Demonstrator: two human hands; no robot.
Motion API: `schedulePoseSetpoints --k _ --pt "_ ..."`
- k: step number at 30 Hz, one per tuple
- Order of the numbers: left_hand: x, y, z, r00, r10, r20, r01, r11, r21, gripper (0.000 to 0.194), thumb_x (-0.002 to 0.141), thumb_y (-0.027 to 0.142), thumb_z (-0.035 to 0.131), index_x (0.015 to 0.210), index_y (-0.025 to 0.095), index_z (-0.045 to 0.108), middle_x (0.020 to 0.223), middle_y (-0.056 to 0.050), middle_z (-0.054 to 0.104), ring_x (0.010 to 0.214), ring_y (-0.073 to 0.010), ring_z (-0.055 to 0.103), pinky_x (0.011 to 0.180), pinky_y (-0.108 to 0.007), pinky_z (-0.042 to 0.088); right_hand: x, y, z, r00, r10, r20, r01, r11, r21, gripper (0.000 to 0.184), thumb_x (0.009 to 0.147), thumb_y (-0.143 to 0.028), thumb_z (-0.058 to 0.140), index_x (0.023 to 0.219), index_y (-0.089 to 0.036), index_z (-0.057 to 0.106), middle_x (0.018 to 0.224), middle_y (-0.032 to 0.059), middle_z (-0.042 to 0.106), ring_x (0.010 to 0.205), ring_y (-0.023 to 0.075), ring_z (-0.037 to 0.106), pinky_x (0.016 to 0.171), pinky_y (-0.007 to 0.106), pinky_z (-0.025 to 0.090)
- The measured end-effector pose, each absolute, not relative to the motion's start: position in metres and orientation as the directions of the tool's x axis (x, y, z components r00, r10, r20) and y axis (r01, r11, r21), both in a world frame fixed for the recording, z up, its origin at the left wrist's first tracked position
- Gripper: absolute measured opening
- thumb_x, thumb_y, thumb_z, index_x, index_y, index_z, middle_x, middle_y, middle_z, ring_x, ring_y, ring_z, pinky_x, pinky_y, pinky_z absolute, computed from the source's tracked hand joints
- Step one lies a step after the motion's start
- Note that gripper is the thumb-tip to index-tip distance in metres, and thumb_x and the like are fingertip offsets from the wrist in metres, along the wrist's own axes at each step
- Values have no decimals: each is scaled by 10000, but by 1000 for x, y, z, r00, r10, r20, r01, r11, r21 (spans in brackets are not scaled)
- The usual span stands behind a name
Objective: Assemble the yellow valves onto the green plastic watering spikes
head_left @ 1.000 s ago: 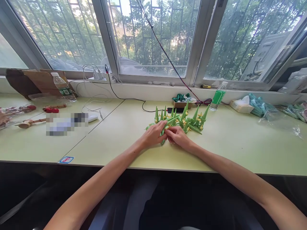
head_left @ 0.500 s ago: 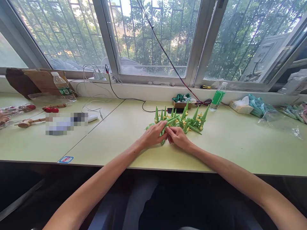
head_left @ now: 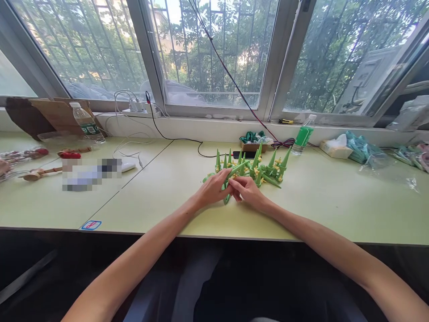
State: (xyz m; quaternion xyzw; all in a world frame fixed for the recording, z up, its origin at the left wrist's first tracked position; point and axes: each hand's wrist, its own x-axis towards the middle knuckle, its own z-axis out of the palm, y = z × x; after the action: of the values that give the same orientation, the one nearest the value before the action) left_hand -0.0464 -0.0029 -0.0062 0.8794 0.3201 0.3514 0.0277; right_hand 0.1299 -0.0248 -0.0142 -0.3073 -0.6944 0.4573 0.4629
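Observation:
My left hand (head_left: 213,188) is closed around a green cone-shaped piece (head_left: 239,167), whose tip points up and to the right. A green strip (head_left: 227,199) hangs below its fingers. My right hand (head_left: 250,190) meets it at the lower end of the piece, thumb and index finger pinched together. Whatever lies in that pinch is too small and covered to make out. Just behind both hands stand several green cones with small yellow bows (head_left: 256,165); one cone (head_left: 271,180) lies on its side. Some green material (head_left: 208,177) shows beside my left hand.
Behind the cones are a phone (head_left: 244,154) on a cable, a small box of green ribbon (head_left: 255,141) and a bottle (head_left: 303,134). Tissues (head_left: 337,146) and plastic bags (head_left: 357,146) lie right. Far left, another person's hand (head_left: 4,167) is near wooden pieces (head_left: 36,173).
My right hand's fingers have shifted slightly at the pinch, its lower fingers loosening a little. The left hand keeps its hold on the green piece. The view has moved very slightly.

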Motion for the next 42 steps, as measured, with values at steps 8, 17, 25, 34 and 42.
schedulePoseSetpoints --k 8,17,25,34,42 --pt "-48 1 -2 489 687 537 486 -726 486 339 946 410 485 1150 173 616 887 -24 690 747 -144 596 740 -271 479 132 -30 -8 -420 825 379 16 424 -905 456 926 -582 548 740 -170 612 597 -21 591 436 74 504 439 212 373" --pt "-48 -5 10 410 766 495 364 -636 681 445 963 517 447 1153 165 642 907 -28 676 773 -150 582 706 -261 455 132 -29 -8 -413 823 390 9 431 -902 400 922 -568 565 972 -179 643 645 -24 611 439 83 502 430 214 386" --pt "-46 -3 11 278 891 358 55 -387 920 510 945 616 414 1010 156 625 665 20 453 524 -84 360 473 -222 300 135 -25 -12 -377 823 425 115 497 -860 445 958 -583 493 806 -177 594 634 -14 609 440 79 491 450 214 378" --pt "-43 4 10 201 911 361 -6 -367 930 374 887 515 557 952 155 635 667 27 470 482 -57 326 433 -213 272 142 -15 -15 -322 769 552 330 637 -696 499 1001 -545 420 701 -181 583 580 -8 588 457 85 453 503 229 358" --pt "-47 12 4 137 874 466 94 -480 872 383 866 506 632 1031 160 639 680 20 529 535 -87 483 488 -225 395 145 -12 -15 -337 707 622 418 705 -573 498 1015 -484 410 635 -185 527 569 -9 577 501 89 448 553 229 348"
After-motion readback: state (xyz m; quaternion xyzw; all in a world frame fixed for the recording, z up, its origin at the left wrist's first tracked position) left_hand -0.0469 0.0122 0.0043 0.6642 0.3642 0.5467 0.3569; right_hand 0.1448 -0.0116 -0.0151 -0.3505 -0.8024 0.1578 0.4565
